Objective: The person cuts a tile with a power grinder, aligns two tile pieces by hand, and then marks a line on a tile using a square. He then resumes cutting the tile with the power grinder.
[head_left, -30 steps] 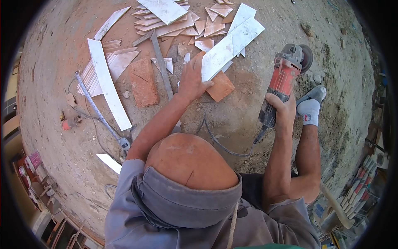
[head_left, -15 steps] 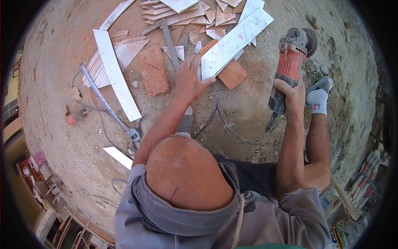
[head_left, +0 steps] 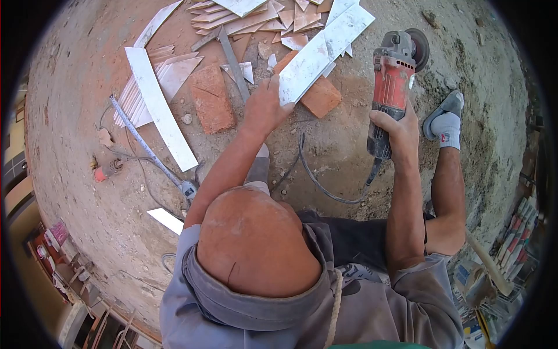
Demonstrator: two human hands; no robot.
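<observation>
My left hand (head_left: 266, 109) grips the near end of a long white tile strip (head_left: 305, 67), thumb at its lower edge and fingers along its left side. The strip lies slantwise over an orange brick (head_left: 321, 98), with other white tile at its far end. My right hand (head_left: 400, 131) is wrapped round the black handle of a red and black angle grinder (head_left: 388, 87). The grinder is held to the right of the strip, its disc (head_left: 419, 49) upward and apart from the tile. Whether the disc is spinning cannot be told.
A second brick (head_left: 212, 99) and a metal square (head_left: 232, 64) lie left of the strip. Cut tiles (head_left: 250, 23) are piled behind. Farther left are a white strip (head_left: 161, 107), a tape measure (head_left: 187, 189) and a red tool (head_left: 108, 168). The grinder's cord (head_left: 325, 195) loops across the dirt.
The grinder in my right hand has shifted slightly left and up in view. My left hand keeps hold of the tile strip. The whole view has shifted a little.
</observation>
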